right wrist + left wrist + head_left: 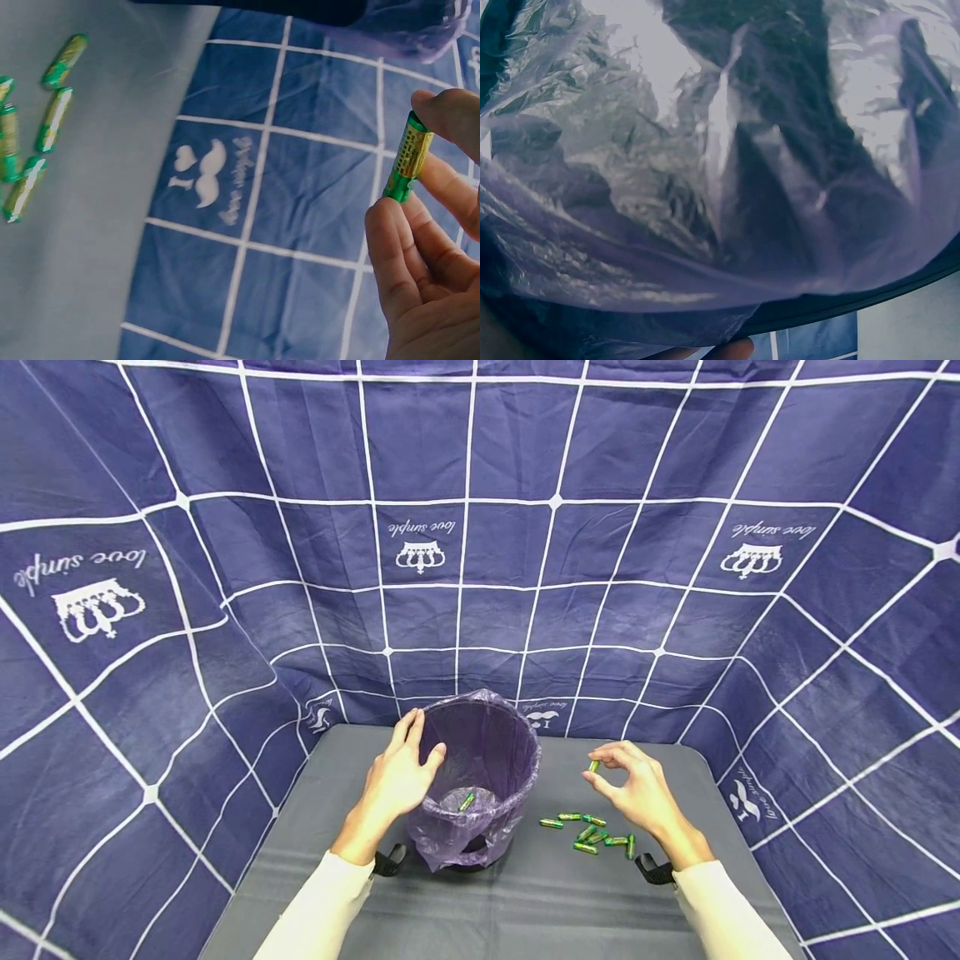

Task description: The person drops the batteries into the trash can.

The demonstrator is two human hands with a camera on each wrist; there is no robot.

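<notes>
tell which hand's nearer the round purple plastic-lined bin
Left: the left hand is at the left rim of the bin; the right hand is apart, to its right.

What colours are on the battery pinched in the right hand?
The battery is green and yellow, clearest in the right wrist view.

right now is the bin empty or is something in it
Not empty: the head view shows a green battery lying at the bottom of the bin.

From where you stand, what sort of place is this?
Perhaps a makeshift indoor work booth: patterned blue cloth surrounds a grey surface on three sides, where a purple-lined bin stands beside loose green batteries.
</notes>
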